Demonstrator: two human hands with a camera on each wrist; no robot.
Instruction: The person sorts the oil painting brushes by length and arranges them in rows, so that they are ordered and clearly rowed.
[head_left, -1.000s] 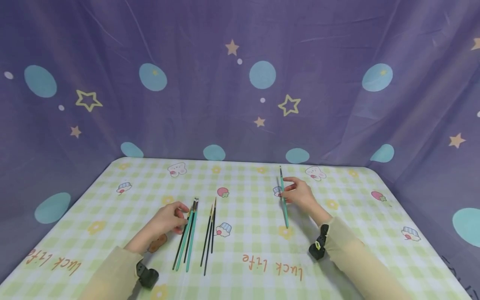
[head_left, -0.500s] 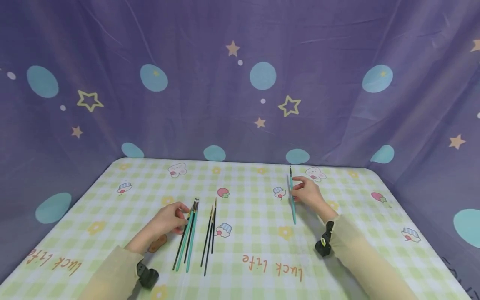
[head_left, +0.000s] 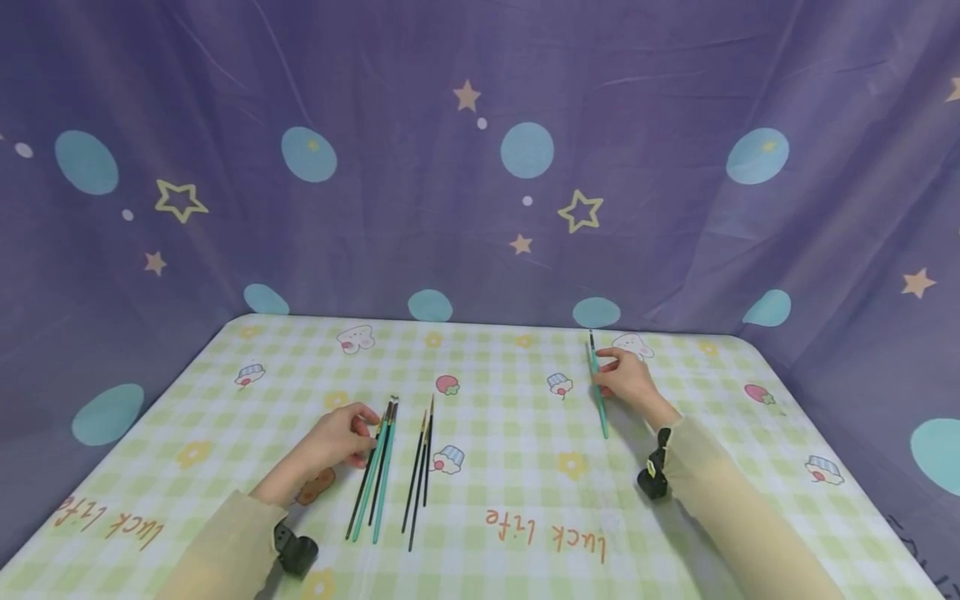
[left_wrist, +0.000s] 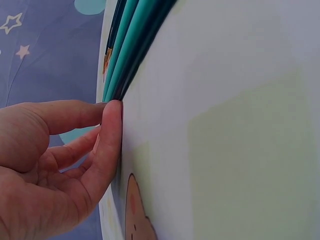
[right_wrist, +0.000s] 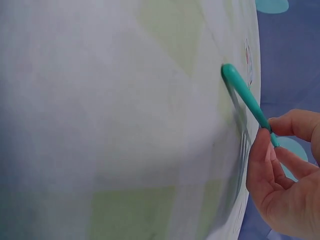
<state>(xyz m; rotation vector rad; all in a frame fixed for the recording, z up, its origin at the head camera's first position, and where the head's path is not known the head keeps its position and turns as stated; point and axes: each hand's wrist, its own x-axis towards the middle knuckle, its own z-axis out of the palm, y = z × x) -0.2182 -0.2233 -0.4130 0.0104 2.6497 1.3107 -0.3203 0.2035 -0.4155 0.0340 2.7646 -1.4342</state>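
Separation looks only partial: the right hand [head_left: 630, 379] pinches one teal brush [head_left: 602, 415] well apart, while the left hand [head_left: 330, 440] pinches a mixed teal-and-dark bundle [head_left: 382, 483] beside three dark brushes [head_left: 421, 475].

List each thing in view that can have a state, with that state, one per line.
Right brush, held, bristles pointing away
Right hand, pinching right brush
Left brushes, lying bunched
Left hand, fingertips at left brushes, grip unclear
Middle brushes, lying close together
Tablecloth, spread flat
Curtain, hanging, creased
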